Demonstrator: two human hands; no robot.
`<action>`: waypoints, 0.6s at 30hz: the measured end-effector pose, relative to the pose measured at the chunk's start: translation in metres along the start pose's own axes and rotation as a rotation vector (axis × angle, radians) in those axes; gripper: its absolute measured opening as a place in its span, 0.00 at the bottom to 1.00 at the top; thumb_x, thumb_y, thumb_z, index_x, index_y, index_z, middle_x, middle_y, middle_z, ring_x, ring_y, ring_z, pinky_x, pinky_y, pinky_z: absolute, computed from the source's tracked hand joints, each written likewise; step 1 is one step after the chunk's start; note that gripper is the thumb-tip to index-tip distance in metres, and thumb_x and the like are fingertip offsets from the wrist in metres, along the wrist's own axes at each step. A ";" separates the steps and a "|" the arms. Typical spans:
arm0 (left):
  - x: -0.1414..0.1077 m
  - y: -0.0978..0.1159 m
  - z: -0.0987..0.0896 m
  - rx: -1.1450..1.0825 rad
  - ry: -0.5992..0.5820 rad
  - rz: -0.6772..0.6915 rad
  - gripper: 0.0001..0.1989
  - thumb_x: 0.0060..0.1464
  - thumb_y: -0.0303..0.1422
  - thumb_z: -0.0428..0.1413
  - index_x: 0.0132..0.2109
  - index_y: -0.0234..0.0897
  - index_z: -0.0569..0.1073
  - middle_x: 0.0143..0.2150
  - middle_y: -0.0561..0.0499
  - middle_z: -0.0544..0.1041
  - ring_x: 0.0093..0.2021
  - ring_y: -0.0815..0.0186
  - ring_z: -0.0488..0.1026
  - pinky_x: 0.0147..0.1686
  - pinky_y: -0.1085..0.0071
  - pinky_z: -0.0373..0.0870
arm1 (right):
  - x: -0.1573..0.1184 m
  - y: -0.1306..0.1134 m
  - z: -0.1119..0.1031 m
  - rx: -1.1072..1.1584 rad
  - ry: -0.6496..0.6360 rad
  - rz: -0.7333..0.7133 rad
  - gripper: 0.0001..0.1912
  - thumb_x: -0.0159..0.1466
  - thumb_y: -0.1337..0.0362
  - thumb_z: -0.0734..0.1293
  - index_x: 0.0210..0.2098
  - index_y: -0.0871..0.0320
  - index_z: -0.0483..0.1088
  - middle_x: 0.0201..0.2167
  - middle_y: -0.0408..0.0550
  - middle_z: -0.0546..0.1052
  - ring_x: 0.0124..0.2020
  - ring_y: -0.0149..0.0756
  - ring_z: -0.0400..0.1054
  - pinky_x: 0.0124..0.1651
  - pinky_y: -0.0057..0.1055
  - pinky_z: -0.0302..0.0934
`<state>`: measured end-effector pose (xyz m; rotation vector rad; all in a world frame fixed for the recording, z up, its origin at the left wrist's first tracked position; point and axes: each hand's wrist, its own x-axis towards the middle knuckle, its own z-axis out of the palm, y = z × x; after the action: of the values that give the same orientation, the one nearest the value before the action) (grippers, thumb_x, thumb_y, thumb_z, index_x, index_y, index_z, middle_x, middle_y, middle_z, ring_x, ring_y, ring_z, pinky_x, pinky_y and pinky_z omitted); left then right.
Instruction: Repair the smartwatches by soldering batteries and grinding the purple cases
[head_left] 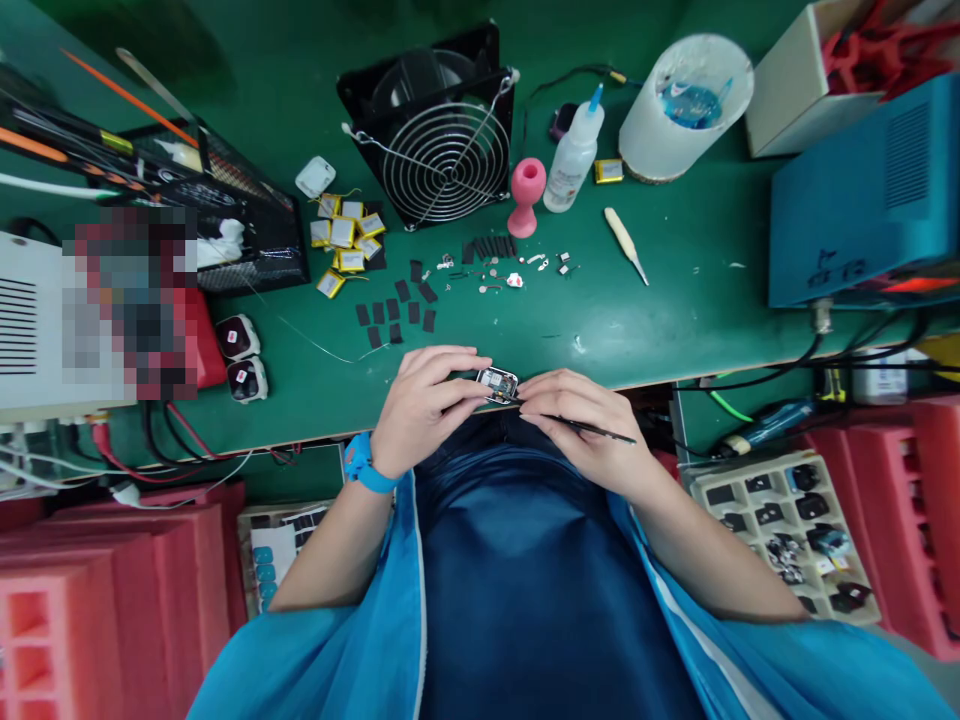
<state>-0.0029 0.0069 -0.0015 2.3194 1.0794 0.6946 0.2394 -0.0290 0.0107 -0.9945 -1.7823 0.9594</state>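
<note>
My left hand (435, 400), with a blue band at its wrist, grips a small opened electronic device (498, 382) at the bench's near edge. The device has a pale rim and its circuit parts show inside. Between the fingers of my right hand (581, 415) is a thin dark pair of tweezers (589, 428). Its tip meets the lower right part of the device; whether it pinches anything there is too small to tell. Just beyond my hands lie several black rectangular pads (394, 308) and small loose parts (514, 281).
Batteries (343, 232) lie in a pile beside a fan with a wire guard (448, 172). A pink holder (528, 195), a dropper bottle (574, 160), a white tub (645, 120) and a light-handled tool (624, 243) stand or lie farther right. A parts tray (750, 570) is at lower right.
</note>
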 end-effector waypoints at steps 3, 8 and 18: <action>0.001 0.001 0.000 -0.002 0.006 0.005 0.03 0.66 0.33 0.61 0.44 0.44 0.81 0.52 0.49 0.84 0.58 0.57 0.78 0.56 0.55 0.72 | -0.002 -0.002 0.000 -0.008 0.008 0.010 0.08 0.70 0.71 0.68 0.42 0.53 0.79 0.41 0.50 0.84 0.45 0.40 0.80 0.49 0.40 0.77; 0.001 0.001 0.000 0.002 0.009 0.025 0.03 0.67 0.33 0.61 0.45 0.43 0.81 0.52 0.49 0.85 0.58 0.57 0.78 0.56 0.55 0.71 | -0.004 -0.004 -0.003 0.024 0.017 0.121 0.07 0.69 0.71 0.69 0.40 0.54 0.78 0.41 0.51 0.84 0.45 0.39 0.80 0.49 0.38 0.76; 0.000 -0.001 0.001 0.056 -0.032 0.040 0.09 0.68 0.31 0.58 0.46 0.50 0.82 0.54 0.50 0.82 0.60 0.56 0.75 0.55 0.54 0.70 | 0.002 -0.006 -0.009 0.109 0.009 0.220 0.04 0.69 0.66 0.70 0.39 0.53 0.79 0.38 0.49 0.84 0.42 0.39 0.80 0.46 0.37 0.75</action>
<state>-0.0026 0.0070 -0.0031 2.3972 1.0530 0.6474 0.2456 -0.0277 0.0191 -1.1396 -1.6179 1.1725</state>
